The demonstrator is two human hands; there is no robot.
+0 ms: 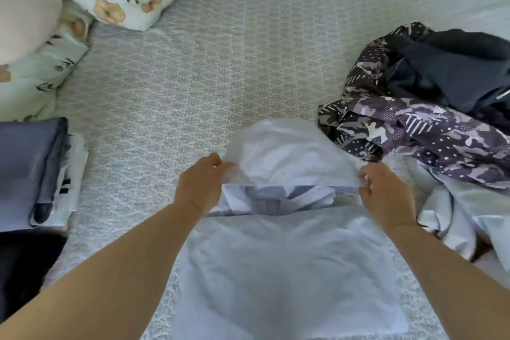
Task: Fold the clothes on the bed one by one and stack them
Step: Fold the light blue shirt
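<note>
Fingers of the left hand [202, 183] and the right hand [383, 192] are curled, each pinching one side edge of the pale blue shirt [289, 262], which lies low in the middle of the frame on the bed [207, 77], its far part lifted over. Cloth this thin looks light, limp and wrinkle-prone, so the edges pinched now seem the best hold. No writing is readable on it, the folded stack [33, 171] at left, or the unfolded pile [430, 124] at right.
</note>
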